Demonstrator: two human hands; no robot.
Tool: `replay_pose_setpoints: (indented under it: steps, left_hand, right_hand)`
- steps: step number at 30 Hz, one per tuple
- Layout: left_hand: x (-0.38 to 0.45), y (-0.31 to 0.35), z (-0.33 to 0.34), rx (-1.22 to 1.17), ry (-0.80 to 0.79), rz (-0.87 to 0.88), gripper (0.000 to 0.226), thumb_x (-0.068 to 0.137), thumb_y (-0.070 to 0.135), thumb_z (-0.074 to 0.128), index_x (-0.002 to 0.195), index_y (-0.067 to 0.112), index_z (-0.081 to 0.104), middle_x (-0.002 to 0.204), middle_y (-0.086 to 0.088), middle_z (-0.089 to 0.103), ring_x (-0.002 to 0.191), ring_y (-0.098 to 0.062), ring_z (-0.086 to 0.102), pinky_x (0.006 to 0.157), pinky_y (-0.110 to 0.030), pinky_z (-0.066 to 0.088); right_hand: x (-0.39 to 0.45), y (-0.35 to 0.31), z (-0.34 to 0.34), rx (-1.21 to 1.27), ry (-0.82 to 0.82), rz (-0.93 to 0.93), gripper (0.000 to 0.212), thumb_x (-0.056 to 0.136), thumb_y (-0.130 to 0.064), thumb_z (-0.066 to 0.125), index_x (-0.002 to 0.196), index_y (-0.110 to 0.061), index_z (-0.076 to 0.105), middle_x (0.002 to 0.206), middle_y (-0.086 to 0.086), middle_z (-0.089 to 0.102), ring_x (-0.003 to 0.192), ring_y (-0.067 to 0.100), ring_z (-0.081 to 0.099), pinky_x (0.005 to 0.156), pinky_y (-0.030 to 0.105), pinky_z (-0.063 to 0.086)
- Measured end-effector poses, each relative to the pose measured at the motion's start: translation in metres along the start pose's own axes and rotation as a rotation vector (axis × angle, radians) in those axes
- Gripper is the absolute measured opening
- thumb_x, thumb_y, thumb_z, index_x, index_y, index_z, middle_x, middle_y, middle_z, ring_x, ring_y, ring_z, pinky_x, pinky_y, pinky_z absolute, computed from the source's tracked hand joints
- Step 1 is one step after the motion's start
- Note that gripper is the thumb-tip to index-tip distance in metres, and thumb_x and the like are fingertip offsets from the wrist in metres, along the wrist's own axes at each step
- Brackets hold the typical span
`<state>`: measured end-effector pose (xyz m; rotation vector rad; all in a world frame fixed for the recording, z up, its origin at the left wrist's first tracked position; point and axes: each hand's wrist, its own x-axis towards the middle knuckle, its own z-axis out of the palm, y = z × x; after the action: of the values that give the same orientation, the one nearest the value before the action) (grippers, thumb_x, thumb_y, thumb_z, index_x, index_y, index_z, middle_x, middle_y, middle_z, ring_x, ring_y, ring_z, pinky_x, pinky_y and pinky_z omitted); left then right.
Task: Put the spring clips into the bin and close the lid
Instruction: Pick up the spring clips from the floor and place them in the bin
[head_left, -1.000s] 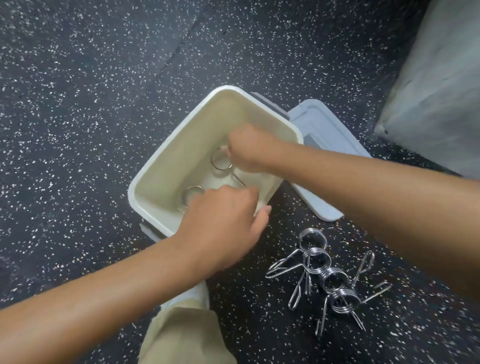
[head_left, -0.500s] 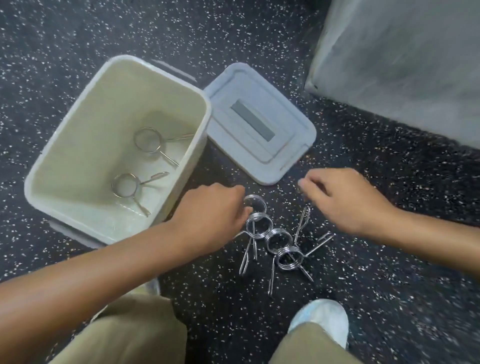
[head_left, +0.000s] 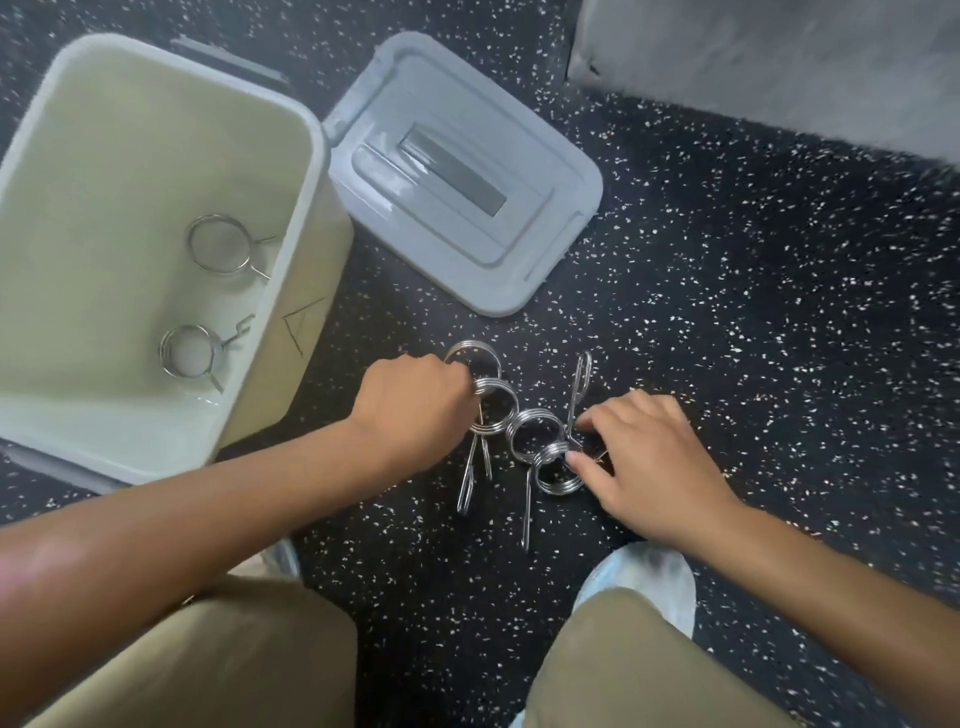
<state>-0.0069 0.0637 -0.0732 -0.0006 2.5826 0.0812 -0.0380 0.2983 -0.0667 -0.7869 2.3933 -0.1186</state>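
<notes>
Left hand (head_left: 415, 402) curled on floor clips (head_left: 498, 415), grip unclear; right hand (head_left: 649, 457) fingertips touching nearest coil, not closed. Two clips (head_left: 218, 249) inside bin (head_left: 311, 171) far left; lid (head_left: 467, 171) beside it.

Shiny metal spring clips (head_left: 519, 431), smooth plastic bin (head_left: 311, 171)

Cream-white bin (head_left: 311, 171), paler at the rim, with a thin black triangle outline (head_left: 303, 326) on its side. Light grey lid (head_left: 545, 171) with a darker grey strip at the middle. Shiny silver clips (head_left: 535, 441). Black floor (head_left: 753, 338) speckled white. Khaki trousers (head_left: 634, 670); pale shoe (head_left: 644, 577).
</notes>
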Motion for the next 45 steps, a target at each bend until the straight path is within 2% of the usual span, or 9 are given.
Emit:
replay_pose_setpoints:
  steps: [8,14,17,20,25,29,31,36,45]
  left_hand:
    - [0.003,-0.001,0.001,-0.046,-0.021,-0.017,0.030,0.095,0.026,0.048,0.068,0.013,0.047,0.068,-0.005,0.053,0.062,-0.031,0.051,0.057,-0.033,0.034]
    - [-0.004,-0.007,-0.018,-0.200,-0.001,-0.062,0.040,0.096,0.035,0.046,0.060,0.017,0.040,0.060,-0.002,0.045,0.061,-0.030,0.051,0.056,-0.034,0.036]
    - [-0.010,-0.016,-0.031,-0.287,0.008,-0.115,0.042,0.096,0.040,0.047,0.061,0.016,0.048,0.062,-0.002,0.052,0.064,-0.030,0.058,0.057,-0.034,0.039]
    - [-0.019,-0.026,-0.047,-0.397,0.014,-0.136,0.044,0.095,0.038,0.046,0.060,0.012,0.050,0.055,-0.002,0.054,0.052,-0.025,0.053,0.050,-0.032,0.034]
    - [-0.040,-0.046,-0.082,-0.589,0.036,-0.177,0.043,0.092,0.028,0.050,0.053,0.011,0.043,0.048,-0.004,0.043,0.048,-0.025,0.038,0.048,-0.033,0.028]
    - [-0.056,-0.076,-0.103,-0.741,0.044,-0.246,0.037,0.081,0.030,0.048,0.049,0.013,0.047,0.048,-0.004,0.045,0.048,-0.023,0.040,0.048,-0.032,0.028]
    - [-0.063,-0.096,-0.108,-0.882,0.017,-0.253,0.038,0.089,0.023,0.048,0.052,0.019,0.047,0.052,-0.004,0.044,0.048,-0.024,0.038,0.049,-0.034,0.032]
    - [-0.085,-0.150,-0.114,-1.217,0.077,-0.525,0.035,0.097,0.014,0.047,0.063,0.015,0.050,0.041,0.006,0.039,0.040,-0.015,0.032,0.046,-0.026,0.027]
    - [-0.101,-0.211,-0.083,-1.442,0.069,-0.847,0.032,0.097,0.014,0.043,0.066,0.015,0.050,0.043,0.002,0.039,0.047,-0.018,0.039,0.048,-0.027,0.038]
  right_hand:
    - [0.002,0.002,0.005,-0.040,-0.012,-0.006,0.021,0.093,-0.032,0.054,0.085,-0.018,0.067,0.079,-0.002,0.069,0.078,0.022,0.061,0.089,0.039,0.044]
    - [-0.020,0.008,-0.011,0.160,0.039,0.148,0.012,0.096,-0.028,0.054,0.095,-0.018,0.061,0.082,-0.006,0.067,0.080,0.023,0.059,0.071,0.028,0.031]
    - [-0.026,0.013,-0.017,0.302,0.048,0.220,0.008,0.095,-0.028,0.056,0.092,-0.021,0.058,0.075,-0.008,0.064,0.070,0.017,0.060,0.063,0.037,0.043]
    - [-0.030,0.012,-0.023,0.400,0.105,0.282,0.004,0.095,-0.028,0.059,0.093,-0.025,0.059,0.080,-0.010,0.065,0.071,0.009,0.061,0.067,0.037,0.050]
    - [-0.026,-0.005,-0.037,0.593,0.146,0.332,0.005,0.094,-0.028,0.066,0.094,-0.025,0.062,0.084,-0.011,0.066,0.077,0.003,0.061,0.064,0.013,0.042]
    - [-0.020,-0.027,-0.056,0.720,0.176,0.304,0.007,0.092,-0.028,0.070,0.092,-0.027,0.064,0.086,-0.007,0.068,0.078,0.011,0.062,0.070,0.021,0.047]
    - [-0.018,-0.036,-0.063,0.800,0.193,0.292,0.008,0.090,-0.028,0.072,0.092,-0.025,0.065,0.087,-0.003,0.069,0.079,0.015,0.061,0.071,0.023,0.048]
    - [-0.011,-0.059,-0.078,0.942,0.203,0.244,0.011,0.087,-0.024,0.075,0.093,-0.020,0.067,0.087,0.001,0.069,0.077,0.013,0.057,0.068,0.012,0.046]
    - [-0.008,-0.086,-0.091,0.964,0.156,0.175,0.010,0.088,-0.021,0.073,0.095,-0.017,0.067,0.089,0.012,0.068,0.073,0.012,0.054,0.062,0.010,0.045]
